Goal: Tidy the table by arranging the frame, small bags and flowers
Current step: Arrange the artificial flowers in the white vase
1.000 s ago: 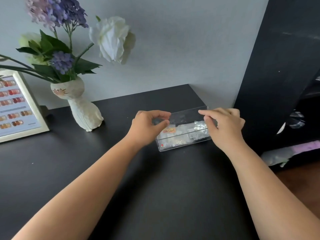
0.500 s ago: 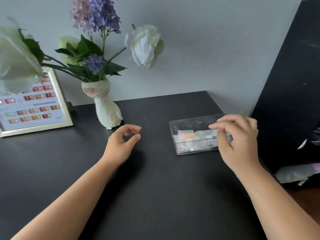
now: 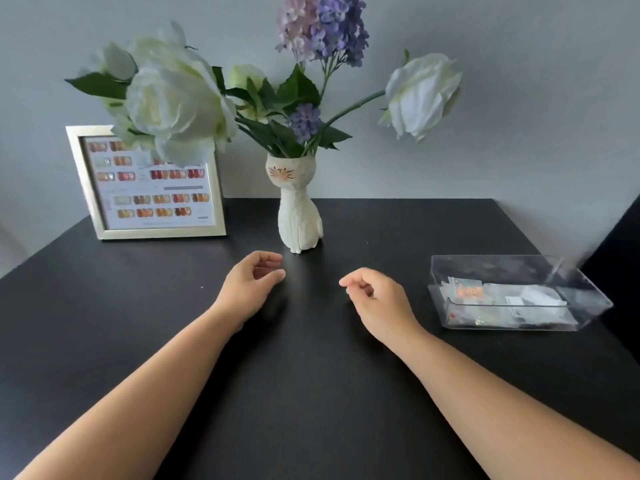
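Frame point(image 3: 145, 183) left of vase point(image 3: 298, 206); box point(image 3: 519, 292), apparently holding small bags point(image 3: 485, 292), right.

A clear plastic box point(image 3: 575, 292) sits on the black table point(image 3: 311, 393) against a grey wall point(image 3: 519, 98).

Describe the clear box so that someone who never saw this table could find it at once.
On the black table, look to the far right edge, well away from the cat-shaped vase and the picture frame at the back. There lies the clear box, open on top, with small bags inside. It is the only see-through thing here.
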Demonstrator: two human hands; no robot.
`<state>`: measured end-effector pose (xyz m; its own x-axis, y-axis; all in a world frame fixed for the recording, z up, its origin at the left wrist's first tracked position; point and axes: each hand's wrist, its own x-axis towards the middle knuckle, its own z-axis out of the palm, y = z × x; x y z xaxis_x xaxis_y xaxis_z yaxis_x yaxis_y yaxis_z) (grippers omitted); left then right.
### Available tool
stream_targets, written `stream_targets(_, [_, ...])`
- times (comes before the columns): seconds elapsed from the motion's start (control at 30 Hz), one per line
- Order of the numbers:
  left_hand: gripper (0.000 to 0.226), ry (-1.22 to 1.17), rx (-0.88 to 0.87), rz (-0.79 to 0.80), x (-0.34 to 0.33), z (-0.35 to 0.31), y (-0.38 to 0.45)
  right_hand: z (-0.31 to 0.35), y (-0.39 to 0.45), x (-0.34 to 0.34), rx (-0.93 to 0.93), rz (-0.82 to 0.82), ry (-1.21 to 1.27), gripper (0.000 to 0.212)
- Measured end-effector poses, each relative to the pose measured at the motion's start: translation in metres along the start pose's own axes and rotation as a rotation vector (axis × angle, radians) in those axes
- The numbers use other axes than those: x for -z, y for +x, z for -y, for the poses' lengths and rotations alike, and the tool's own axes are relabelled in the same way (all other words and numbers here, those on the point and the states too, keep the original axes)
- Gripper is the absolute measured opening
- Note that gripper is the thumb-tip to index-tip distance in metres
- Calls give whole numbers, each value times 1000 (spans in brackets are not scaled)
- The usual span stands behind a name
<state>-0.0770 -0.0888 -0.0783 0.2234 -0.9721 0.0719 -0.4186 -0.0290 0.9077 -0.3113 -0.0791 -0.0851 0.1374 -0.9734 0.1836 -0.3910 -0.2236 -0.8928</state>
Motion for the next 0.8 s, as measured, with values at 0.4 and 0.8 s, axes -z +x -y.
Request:
stream_targets(0.4, [63, -240, -32, 94, -2, 11, 84, 12, 102, -70, -110, -189, -1, 57])
stream_targets(0.8, [56, -252, -146, 183, -4, 8, 98, 18, 131, -84, -130, -127, -36, 57])
